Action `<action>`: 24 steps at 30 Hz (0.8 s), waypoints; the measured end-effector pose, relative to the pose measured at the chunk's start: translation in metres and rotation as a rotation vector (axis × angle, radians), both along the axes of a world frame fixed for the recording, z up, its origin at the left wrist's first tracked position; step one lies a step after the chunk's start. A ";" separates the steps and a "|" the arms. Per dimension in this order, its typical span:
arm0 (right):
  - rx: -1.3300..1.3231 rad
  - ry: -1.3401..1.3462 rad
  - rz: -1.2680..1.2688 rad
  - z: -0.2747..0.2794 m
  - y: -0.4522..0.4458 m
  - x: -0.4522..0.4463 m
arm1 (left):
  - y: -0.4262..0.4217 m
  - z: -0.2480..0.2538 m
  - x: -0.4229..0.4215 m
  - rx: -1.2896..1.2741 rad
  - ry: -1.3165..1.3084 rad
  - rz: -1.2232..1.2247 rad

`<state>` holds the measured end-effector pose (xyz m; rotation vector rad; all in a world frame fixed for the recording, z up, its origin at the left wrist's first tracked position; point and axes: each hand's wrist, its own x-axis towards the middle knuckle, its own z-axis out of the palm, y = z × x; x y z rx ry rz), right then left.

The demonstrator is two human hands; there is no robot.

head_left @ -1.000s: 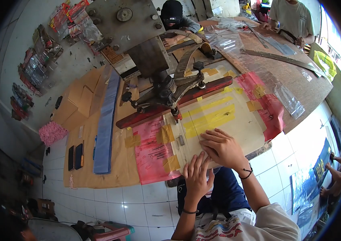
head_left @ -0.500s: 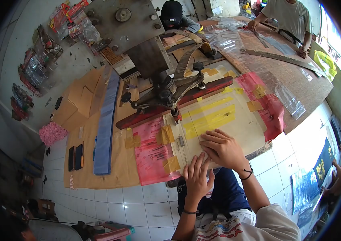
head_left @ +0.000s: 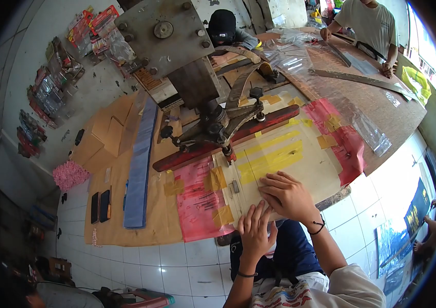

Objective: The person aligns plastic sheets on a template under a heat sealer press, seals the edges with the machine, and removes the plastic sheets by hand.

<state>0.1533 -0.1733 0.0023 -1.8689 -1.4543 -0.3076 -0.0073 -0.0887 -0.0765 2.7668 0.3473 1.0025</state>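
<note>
Both hands rest at the front edge of a cream board (head_left: 318, 172) with yellow tape strips (head_left: 274, 156) on it. My left hand (head_left: 254, 228) lies with fingers stretched on the board's near left corner. Just right of it, my right hand (head_left: 288, 195) lies flat, palm down, its fingers pointing left. Nothing shows held in either hand. Pink sheets, one at the left (head_left: 197, 197) and one at the right (head_left: 338, 138), are taped beside the board. Across the board's far part runs a long red bar (head_left: 192, 154) under a metal press arm (head_left: 218, 120).
A blue strip (head_left: 140, 169) and two phones (head_left: 100, 206) lie on the brown-papered table (head_left: 161, 226) at the left. One person in a black cap (head_left: 222, 25) is behind the press; another person (head_left: 369, 23) stands at the back right, near a metal ruler (head_left: 364, 79).
The view has shifted slightly, moving the scene down and right. My hands keep their places on the board. The person at the back right has moved their hands, and a ruler there has turned.
</note>
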 end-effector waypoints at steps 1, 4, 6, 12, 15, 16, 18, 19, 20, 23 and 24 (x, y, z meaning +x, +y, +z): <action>0.000 0.002 0.001 0.000 0.000 0.000 | 0.000 0.000 0.000 0.002 0.000 0.000; 0.000 0.004 -0.002 -0.001 0.000 0.000 | 0.000 -0.001 0.000 0.009 -0.005 0.002; 0.002 0.002 -0.004 -0.002 0.001 0.000 | 0.001 -0.002 0.001 0.016 -0.008 0.005; -0.003 -0.001 -0.012 -0.001 0.001 0.000 | -0.001 -0.003 0.001 0.019 -0.010 0.013; -0.010 -0.006 -0.018 -0.002 0.000 -0.001 | -0.001 -0.004 0.001 0.014 -0.010 0.013; -0.014 -0.006 -0.019 -0.002 0.000 0.000 | -0.001 -0.003 0.001 0.011 -0.007 0.012; -0.017 -0.004 -0.019 -0.003 0.001 0.000 | -0.001 -0.002 0.001 0.007 -0.003 0.010; -0.017 -0.002 -0.018 -0.003 0.001 0.000 | -0.001 -0.003 0.001 0.006 -0.001 0.011; -0.017 -0.001 -0.018 -0.003 0.001 0.000 | -0.001 -0.003 0.001 0.005 -0.001 0.011; -0.018 -0.003 -0.017 -0.002 0.001 -0.001 | -0.001 -0.003 0.001 0.004 -0.002 0.012; -0.013 -0.008 -0.018 -0.002 0.001 -0.001 | -0.001 -0.003 0.001 0.000 -0.003 0.012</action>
